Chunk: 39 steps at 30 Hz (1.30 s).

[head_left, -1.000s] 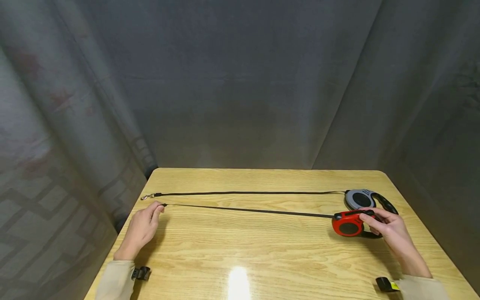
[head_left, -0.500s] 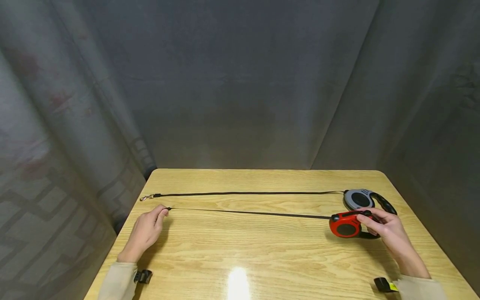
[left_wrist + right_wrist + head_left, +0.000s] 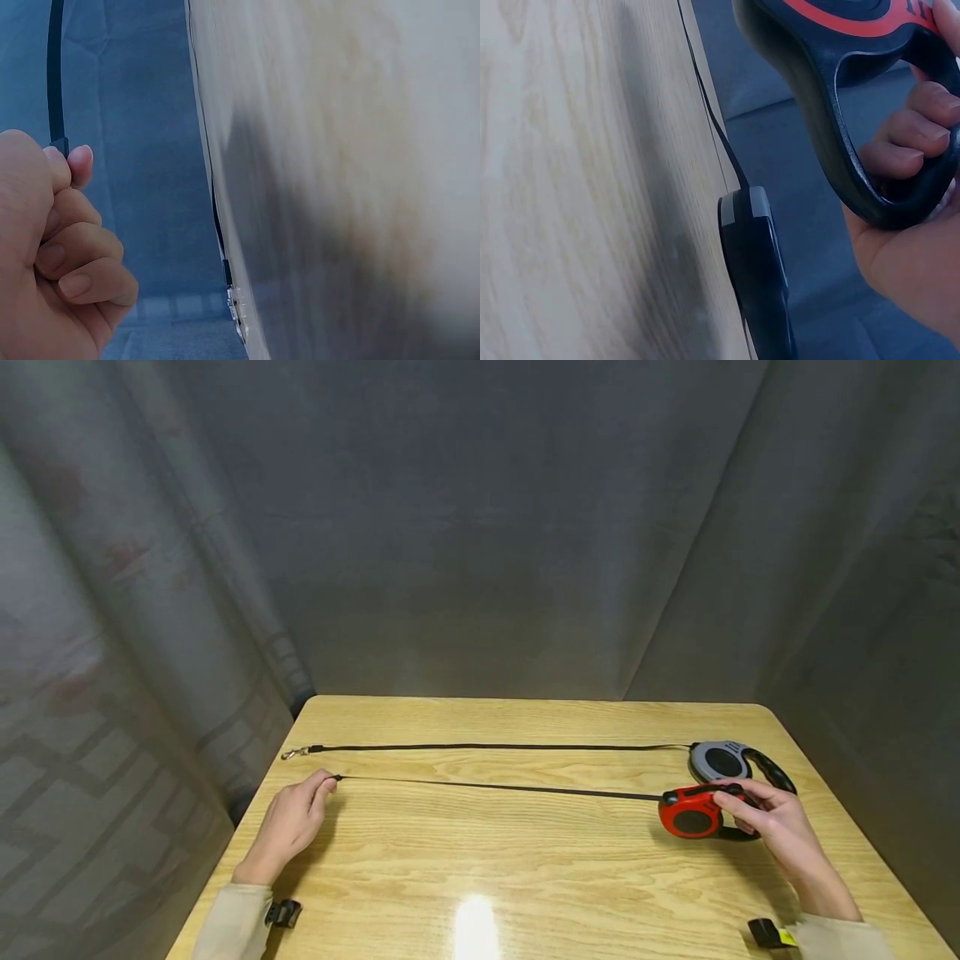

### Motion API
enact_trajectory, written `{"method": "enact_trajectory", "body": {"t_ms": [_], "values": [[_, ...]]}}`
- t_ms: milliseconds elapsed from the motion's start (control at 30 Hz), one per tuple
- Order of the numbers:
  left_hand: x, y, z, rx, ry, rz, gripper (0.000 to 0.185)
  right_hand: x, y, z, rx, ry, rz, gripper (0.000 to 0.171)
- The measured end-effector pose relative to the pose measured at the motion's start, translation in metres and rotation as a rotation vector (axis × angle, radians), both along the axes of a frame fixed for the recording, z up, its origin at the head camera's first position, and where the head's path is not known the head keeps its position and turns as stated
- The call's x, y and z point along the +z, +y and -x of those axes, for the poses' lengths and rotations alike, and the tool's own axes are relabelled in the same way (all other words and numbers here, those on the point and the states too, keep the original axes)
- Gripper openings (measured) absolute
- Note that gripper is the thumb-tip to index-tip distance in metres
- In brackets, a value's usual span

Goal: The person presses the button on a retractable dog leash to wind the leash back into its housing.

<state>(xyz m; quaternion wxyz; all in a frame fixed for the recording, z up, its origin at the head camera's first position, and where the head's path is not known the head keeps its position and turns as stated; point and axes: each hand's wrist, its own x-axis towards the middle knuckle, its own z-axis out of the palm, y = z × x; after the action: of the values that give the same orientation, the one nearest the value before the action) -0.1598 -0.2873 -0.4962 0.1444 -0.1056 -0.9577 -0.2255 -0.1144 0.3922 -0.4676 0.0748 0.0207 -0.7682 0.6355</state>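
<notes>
The red leash [image 3: 688, 822] is held above the table [image 3: 480, 852] at three o'clock in the head view, its black strap [image 3: 525, 788] stretched nearly straight toward nine o'clock, where the left hand [image 3: 288, 818] pinches the strap's end. The right hand [image 3: 780, 822] grips the leash; a grey leash [image 3: 723, 762] lies just beyond, at two o'clock, its metal clip [image 3: 295, 752] at ten. In the left wrist view, thumb and forefinger close on the strap's end at nine o'clock, the strap rising toward eleven; it looks soft, flat and light, and probably slides easily if the pinch loosens. In the right wrist view, fingers curl through the black handle [image 3: 836, 150] near three o'clock; the shell looks hard, smooth and perhaps slippery, so the handle seems the surest hold.
</notes>
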Motion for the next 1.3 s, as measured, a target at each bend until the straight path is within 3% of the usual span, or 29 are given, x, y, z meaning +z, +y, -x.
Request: {"method": "enact_trajectory", "body": {"t_ms": [967, 1300], "values": [[0.0036, -0.0006, -0.0001, 0.009, 0.0, -0.004, 0.022, 0.0019, -0.0024, 0.0021, -0.009, -0.055, -0.011, 0.024], [0.0063, 0.0041, -0.0017, 0.009, 0.021, 0.012, 0.019, 0.0041, -0.0074, 0.0057, -0.008, -0.078, -0.058, 0.023]]}}
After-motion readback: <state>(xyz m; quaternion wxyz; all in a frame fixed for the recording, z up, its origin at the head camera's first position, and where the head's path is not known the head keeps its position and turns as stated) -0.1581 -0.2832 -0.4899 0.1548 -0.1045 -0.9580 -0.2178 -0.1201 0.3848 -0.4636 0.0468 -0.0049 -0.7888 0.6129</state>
